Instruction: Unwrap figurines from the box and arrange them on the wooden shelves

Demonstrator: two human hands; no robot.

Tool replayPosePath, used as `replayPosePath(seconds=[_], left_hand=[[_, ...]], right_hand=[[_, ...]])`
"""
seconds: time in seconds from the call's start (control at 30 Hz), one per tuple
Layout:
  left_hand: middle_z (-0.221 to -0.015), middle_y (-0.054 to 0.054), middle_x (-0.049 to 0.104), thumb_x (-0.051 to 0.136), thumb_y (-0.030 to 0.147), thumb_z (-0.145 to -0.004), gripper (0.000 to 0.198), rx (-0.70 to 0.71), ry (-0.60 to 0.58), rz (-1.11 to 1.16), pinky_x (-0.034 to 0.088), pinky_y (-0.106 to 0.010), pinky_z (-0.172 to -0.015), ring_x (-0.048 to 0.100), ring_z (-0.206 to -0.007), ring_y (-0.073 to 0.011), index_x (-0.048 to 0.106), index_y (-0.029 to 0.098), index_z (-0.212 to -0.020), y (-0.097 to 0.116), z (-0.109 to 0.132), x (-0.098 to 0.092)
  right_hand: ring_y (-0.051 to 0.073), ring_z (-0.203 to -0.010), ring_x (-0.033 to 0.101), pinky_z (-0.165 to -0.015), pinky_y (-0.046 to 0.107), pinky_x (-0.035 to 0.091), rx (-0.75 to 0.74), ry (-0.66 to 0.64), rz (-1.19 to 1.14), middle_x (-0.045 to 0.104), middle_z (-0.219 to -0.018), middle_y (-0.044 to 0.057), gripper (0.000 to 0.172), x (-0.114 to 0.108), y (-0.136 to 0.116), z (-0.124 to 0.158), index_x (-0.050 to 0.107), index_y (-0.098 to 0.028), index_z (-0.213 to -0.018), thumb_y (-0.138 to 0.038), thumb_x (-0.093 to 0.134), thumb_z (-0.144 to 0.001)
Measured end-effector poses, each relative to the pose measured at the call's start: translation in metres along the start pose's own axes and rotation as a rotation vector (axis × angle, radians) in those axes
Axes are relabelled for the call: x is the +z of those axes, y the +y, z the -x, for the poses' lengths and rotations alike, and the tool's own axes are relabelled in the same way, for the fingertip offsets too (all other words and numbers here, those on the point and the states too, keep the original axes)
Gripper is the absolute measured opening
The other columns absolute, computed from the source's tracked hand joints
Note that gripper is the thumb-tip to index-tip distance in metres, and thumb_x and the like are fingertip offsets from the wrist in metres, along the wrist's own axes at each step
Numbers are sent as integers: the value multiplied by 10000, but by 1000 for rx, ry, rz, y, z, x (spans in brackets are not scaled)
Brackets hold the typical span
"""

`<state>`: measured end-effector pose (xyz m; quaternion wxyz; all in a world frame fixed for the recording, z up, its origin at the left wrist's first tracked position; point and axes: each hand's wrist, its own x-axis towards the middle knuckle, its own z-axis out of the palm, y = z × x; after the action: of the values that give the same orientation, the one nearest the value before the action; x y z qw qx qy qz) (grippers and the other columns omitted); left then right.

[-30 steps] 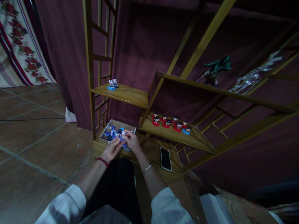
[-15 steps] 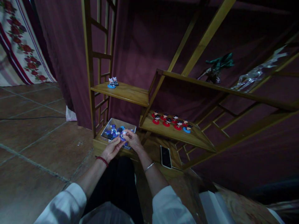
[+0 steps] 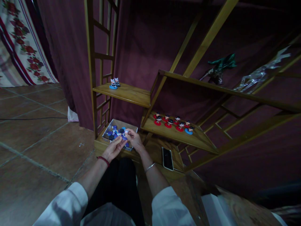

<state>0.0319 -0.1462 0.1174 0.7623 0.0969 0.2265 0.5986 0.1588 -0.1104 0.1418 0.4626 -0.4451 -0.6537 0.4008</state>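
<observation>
The left hand point(image 3: 114, 149) and right hand point(image 3: 134, 140) together grasp one small white-and-purple figurine point(image 3: 124, 137), fingers pinching it above the near side of an open, shallow, white rectangular box point(image 3: 132, 127) holding similar purple-based figurines point(image 3: 114, 129); rightward, a dark-screened, pale-edged rectangular phone point(image 3: 167, 159) lies on the brown wooden bottom shelf point(image 3: 155, 153)

Held figurine point(image 3: 124, 137) of seemingly smooth plastic
</observation>
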Motion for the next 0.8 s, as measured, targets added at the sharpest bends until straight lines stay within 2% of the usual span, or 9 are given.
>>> replayPosePath(seconds=[0.23, 0.4, 0.53, 0.8], left_hand=[[-893, -67, 690, 523, 25, -796, 175, -4, -20, -3, 460, -327, -944, 651, -847, -126, 628, 114, -905, 4, -1, -2], [-876, -73, 689, 523, 36, -800, 152, 0, -29, -8, 458, -326, -944, 650, -832, -127, 635, 108, -873, 4, -1, -1], [-891, -80, 684, 529, 50, -802, 137, 2, -45, -6, 473, -323, -921, 647, -845, -135, 634, 104, -870, 4, -1, -1], [-950, -81, 675, 535, 41, -795, 220, 7, -61, -32, 487, -299, -894, 645, -876, -150, 625, 118, -980, 6, 0, -3]], right_hand=[[143, -744, 605, -697, 262, 490, 25, -10, -113, 664, -797, 3, 289, 3, -3, -3, 630, -206, -945, -248, 605, -660], [140, -707, 603, -651, 253, 490, 46, -21, -150, 660, -777, 3, 307, 0, -4, -5, 634, -203, -939, -249, 629, -635], [131, -655, 590, -600, 245, 481, 65, -26, -148, 646, -758, 0, 322, -2, -7, -5, 627, -197, -942, -263, 636, -627], [129, -660, 585, -617, 248, 482, 65, -28, -141, 643, -739, -7, 306, -2, -8, -6, 625, -200, -913, -261, 641, -614]])
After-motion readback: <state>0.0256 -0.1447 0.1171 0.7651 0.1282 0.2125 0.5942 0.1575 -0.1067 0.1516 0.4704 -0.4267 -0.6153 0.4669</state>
